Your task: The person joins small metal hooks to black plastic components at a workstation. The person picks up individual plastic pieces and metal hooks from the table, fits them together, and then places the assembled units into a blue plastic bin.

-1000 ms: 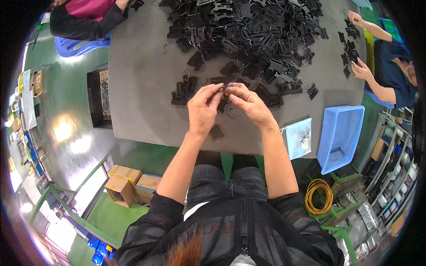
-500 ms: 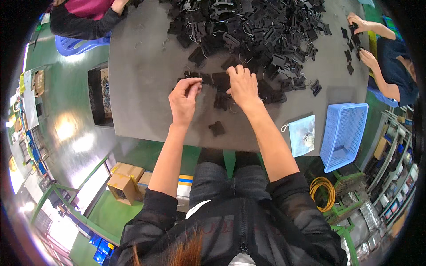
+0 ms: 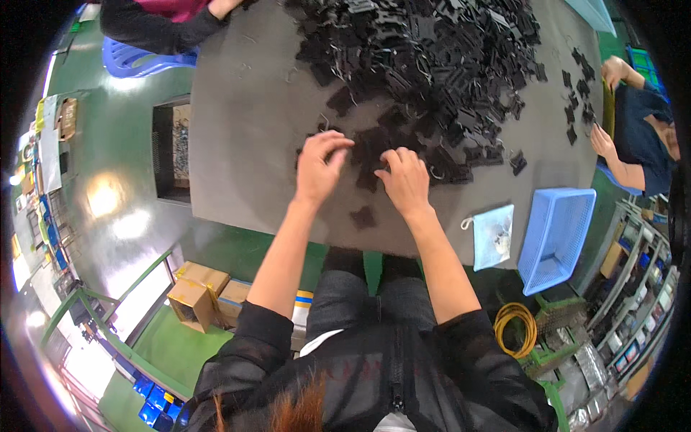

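- Black flat parts [image 3: 425,65] lie heaped and tangled across the far half of the grey table [image 3: 245,158] before you, with thin wire hooks [image 3: 435,173] showing among them
- Nearer to you, a looser cluster of these parts [image 3: 371,155] lies between and just beyond your hands, too dark and blurred to separate piece by piece
- Your left hand [image 3: 320,173] is at the left side of that cluster, its fingers bent, with thumb and forefinger a little apart; you cannot tell from this view whether a dark piece sits between them
- Your right hand [image 3: 405,181] is at the cluster's other side, knuckles up, fingers loosely curled and thumb parted from the forefinger; contact with a part beneath the fingertips cannot be told
- One single black part [image 3: 363,217] lies flat near the table's front edge, between your forearms and apart from the rest
- To your right, a light-blue pouch [image 3: 494,237] lies near the table edge, just beside a blue plastic basket [image 3: 531,241]
- At the table's right side, a co-worker in dark blue [image 3: 633,137] has hands near a scattered row of small dark parts [image 3: 571,114]
- At the far left, another person's black sleeve [image 3: 155,29] reaches to the table above a blue chair [image 3: 144,65]
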`<state>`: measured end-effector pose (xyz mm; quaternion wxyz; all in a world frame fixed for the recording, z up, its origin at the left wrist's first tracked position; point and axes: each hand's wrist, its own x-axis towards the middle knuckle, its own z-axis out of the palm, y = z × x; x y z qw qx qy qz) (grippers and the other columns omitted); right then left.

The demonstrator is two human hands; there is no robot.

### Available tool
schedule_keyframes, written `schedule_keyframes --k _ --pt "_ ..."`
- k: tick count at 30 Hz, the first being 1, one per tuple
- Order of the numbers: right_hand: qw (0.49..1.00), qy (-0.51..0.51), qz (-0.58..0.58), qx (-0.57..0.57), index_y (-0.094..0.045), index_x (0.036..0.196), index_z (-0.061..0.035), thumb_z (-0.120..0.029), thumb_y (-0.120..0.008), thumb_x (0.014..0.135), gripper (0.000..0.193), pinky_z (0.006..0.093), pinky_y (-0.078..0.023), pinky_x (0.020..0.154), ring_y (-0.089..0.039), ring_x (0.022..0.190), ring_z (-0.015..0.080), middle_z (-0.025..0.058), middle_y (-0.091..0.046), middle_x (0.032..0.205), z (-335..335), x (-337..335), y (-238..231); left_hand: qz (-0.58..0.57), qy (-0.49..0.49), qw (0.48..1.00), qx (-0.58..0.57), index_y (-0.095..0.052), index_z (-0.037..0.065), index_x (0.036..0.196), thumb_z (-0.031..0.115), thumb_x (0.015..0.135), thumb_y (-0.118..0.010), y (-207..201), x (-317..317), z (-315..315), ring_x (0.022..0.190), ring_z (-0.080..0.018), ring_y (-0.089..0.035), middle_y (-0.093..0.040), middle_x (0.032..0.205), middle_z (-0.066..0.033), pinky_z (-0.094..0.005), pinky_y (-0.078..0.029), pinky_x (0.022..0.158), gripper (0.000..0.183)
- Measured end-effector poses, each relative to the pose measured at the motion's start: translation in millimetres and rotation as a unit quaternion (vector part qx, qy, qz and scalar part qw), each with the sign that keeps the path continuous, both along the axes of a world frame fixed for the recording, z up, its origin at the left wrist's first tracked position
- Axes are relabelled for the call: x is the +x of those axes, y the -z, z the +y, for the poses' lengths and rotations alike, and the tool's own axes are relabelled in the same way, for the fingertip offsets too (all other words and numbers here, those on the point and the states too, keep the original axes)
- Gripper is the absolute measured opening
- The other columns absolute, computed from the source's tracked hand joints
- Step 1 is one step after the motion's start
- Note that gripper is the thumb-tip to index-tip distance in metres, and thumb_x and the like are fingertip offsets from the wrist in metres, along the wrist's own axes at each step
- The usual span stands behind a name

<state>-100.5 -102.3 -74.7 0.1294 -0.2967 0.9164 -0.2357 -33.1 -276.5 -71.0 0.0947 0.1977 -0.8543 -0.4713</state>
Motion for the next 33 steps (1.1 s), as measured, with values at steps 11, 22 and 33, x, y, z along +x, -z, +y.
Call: schedule_keyframes --k 11,22,33 --pt "0.997 -0.017 -0.040 -0.069 -0.058 0.084 -0.0101 -0.009 -0.065 0.074 0.012 0.0376 -0.048 0.068 -0.059 0.086 0.0253 0.0048 -0.052 0.089 17.0 -14.3 18.6 -0.039 0.073 0.994 -0.064 -0.063 0.006 0.093 0.008 0.075 -0.064 12.7 13.0 56.0 0.097 -0.0298 -0.054 -0.059 0.100 -0.0104 -0.0386 -0.044 0.085 0.019" --pt "0.978 0.064 -0.088 -0.180 -0.060 0.083 -0.0045 -0.013 -0.064 0.080 0.009 0.0346 -0.048 0.062 -0.061 0.071 0.0256 0.0083 -0.059 0.083 7.8 -14.7 -26.8 -0.124 0.062 0.990 0.008 -0.063 0.004 0.091 0.019 0.081 -0.062 6.1 -3.9 69.2 0.086 -0.0155 -0.053 -0.060 0.087 -0.0020 -0.0317 -0.042 0.072 0.018" --pt "0.956 0.128 -0.185 -0.189 -0.064 0.081 0.0007 -0.015 -0.069 0.076 0.017 0.0329 -0.047 0.069 -0.060 0.077 0.0250 0.0114 -0.057 0.084 6.6 -19.3 -58.9 -0.170 0.087 0.875 0.445 -0.056 0.001 0.115 0.005 0.086 -0.048 -9.3 -5.6 62.8 0.098 -0.0080 -0.050 -0.058 0.107 0.0002 -0.0253 -0.041 0.088 0.030"
